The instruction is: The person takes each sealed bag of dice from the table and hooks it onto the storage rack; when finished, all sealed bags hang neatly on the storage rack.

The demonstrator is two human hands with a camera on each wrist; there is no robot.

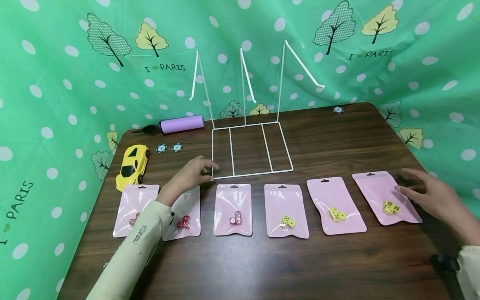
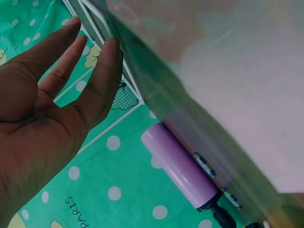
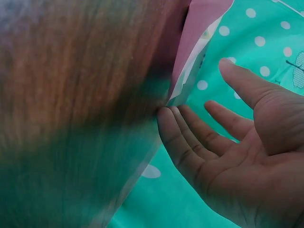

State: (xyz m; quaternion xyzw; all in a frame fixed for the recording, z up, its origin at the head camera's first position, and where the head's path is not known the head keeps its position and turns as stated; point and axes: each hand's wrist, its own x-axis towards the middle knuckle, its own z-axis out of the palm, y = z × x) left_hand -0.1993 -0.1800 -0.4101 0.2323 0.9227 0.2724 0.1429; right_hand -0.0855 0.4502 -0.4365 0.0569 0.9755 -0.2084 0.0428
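My left hand [image 1: 191, 173] hovers with fingers apart over the front left corner of a white wire display rack [image 1: 252, 173]. In the left wrist view, that hand [image 2: 52, 104] holds nothing. My right hand [image 1: 435, 196] is beside the rightmost pink zip pouch [image 1: 369, 185], which has yellow dice [image 1: 391, 207] on its front; its thumb reaches the pouch's right edge. The right wrist view shows this hand [image 3: 237, 156] with thumb and fingers spread, fingertips close to the pouch [image 3: 206, 23]; I cannot tell whether they touch. Beneath my left forearm lies a partly covered pink pouch [image 1: 191, 202] with red dice [image 1: 183, 222].
Several pink pouches form a row, including one with red dice [image 1: 232, 196] and one with yellow dice [image 1: 283, 200]. A yellow toy car [image 1: 133, 164], poker chips [image 1: 177, 147] and a purple hand pump [image 1: 182, 124] are at left. Another chip [image 1: 338, 109] lies at the back right.
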